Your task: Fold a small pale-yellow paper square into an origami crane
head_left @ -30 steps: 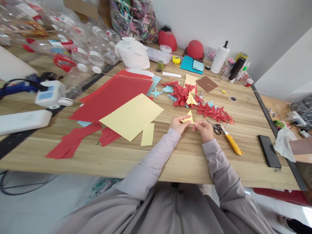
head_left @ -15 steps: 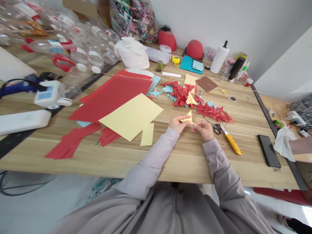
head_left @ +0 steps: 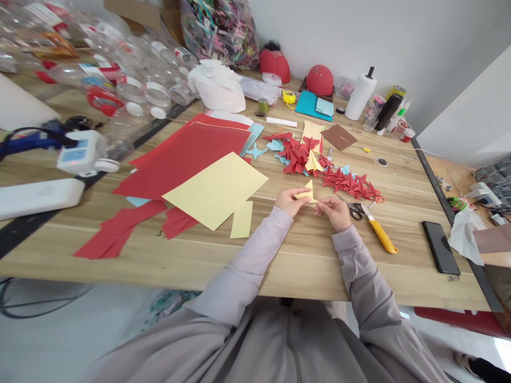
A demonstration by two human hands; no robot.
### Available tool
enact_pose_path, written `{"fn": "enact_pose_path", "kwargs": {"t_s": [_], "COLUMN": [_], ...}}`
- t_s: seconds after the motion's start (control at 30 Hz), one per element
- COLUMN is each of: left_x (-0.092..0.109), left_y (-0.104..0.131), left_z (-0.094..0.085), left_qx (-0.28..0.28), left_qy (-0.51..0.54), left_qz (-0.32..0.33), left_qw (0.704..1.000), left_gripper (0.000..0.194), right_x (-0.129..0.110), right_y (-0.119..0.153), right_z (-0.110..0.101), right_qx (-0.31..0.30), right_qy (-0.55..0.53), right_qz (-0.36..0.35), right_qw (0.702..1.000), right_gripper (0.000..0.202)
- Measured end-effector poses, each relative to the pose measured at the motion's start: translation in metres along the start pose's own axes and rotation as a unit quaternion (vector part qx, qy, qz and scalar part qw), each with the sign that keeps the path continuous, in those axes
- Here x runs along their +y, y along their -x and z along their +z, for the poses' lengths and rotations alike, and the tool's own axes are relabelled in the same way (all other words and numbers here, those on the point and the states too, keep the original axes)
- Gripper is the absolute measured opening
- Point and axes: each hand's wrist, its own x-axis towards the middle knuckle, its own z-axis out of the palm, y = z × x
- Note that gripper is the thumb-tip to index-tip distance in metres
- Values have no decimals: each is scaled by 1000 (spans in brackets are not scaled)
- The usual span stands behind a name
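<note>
A small folded piece of yellow paper is held between my two hands above the table, one pointed flap standing up. My left hand pinches its left side. The fingertips of my right hand are closed on its lower right corner. Just beyond lies a pile of folded red paper stars, with some blue ones and a yellow folded piece on top. Black-handled scissors and a yellow utility knife rest to the right of my right hand.
Left of my hands lie a large yellow sheet, a yellow strip, red sheets and red strips. Plastic bottles crowd the back left. A phone lies near the right edge.
Both hands keep their pinch on the yellow paper and have barely moved. The view has shifted very slightly.
</note>
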Motion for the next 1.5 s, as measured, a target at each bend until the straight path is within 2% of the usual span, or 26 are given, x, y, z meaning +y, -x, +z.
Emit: {"fn": "enact_pose_path", "kwargs": {"t_s": [0.37, 0.67, 0.93, 1.23, 1.5], "left_x": [0, 10, 0, 1, -2], "left_y": [1, 4, 1, 0, 0], "left_z": [2, 1, 2, 1, 0], "left_qx": [12, 6, 9, 9, 8], "left_qy": [-10, 3, -5, 1, -31], "left_qz": [9, -4, 11, -4, 2], "left_qw": [1000, 1000, 1000, 1000, 999], "left_gripper": [37, 37, 38, 39, 42], "right_x": [3, -2, -2, 3, 1], "right_y": [-1, 1, 1, -2, -1], "right_z": [0, -2, 1, 0, 1], "right_qx": [7, 16, 2, -4, -24], "right_qy": [-15, -43, -1, 30, 8], "right_qz": [20, 25, 20, 12, 10], "right_qw": [1000, 999, 1000, 999, 1000], "right_gripper": [34, 30, 30, 36, 35]}}
